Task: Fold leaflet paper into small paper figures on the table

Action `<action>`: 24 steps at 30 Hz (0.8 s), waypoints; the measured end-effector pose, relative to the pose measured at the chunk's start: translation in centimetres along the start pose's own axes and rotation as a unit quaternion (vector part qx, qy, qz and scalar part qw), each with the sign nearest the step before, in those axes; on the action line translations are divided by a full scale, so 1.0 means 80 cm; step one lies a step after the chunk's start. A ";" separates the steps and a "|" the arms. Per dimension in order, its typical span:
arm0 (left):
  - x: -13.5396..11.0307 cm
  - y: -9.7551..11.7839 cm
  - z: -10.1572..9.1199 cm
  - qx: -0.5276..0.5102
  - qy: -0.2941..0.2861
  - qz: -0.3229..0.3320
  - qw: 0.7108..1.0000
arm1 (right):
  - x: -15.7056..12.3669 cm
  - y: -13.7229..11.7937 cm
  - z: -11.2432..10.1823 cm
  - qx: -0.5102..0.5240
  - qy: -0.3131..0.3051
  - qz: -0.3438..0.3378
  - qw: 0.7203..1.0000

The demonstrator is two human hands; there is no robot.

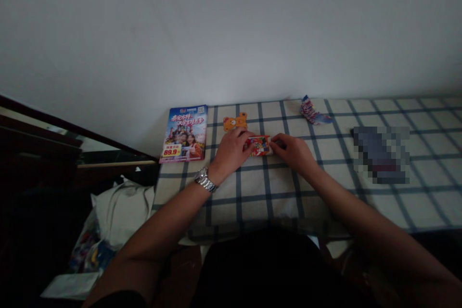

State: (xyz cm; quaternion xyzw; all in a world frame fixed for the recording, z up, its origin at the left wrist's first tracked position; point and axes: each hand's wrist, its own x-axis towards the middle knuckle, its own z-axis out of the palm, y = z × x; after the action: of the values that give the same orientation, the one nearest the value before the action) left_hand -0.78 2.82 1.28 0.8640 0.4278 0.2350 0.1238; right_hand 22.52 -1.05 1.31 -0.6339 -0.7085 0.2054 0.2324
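Between my hands, flat on the checked cloth, lies a small red packet (pixel 260 146) with a colourful cartoon print; whether it is a pouch or a card I cannot tell. My left hand (pixel 233 151), with a metal watch (pixel 205 179) on its wrist, holds the left end, fingers bent over it. At the right end my right hand (pixel 290 149) has thumb and fingertips pinched together on the edge. An orange bear-shaped piece (pixel 235 121) sits just beyond my left hand, partly covered by it.
A stack of printed flyers (pixel 186 134) lies at the table's left end. A crumpled wrapper (pixel 313 112) is near the wall. On the right rests a blurred dark flat object (pixel 380 154). White bags (pixel 122 207) stand below the table's left edge.
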 end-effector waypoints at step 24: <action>-0.001 -0.002 0.011 0.019 0.012 -0.007 1.000 | 0.014 0.014 0.011 -0.050 0.017 -0.097 0.994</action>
State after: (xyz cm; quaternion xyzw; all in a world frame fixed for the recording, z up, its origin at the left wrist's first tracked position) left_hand -0.46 2.87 0.41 0.8602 0.4399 0.2362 0.1041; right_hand 22.77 0.21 0.04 -0.5765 -0.7719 0.1354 0.2310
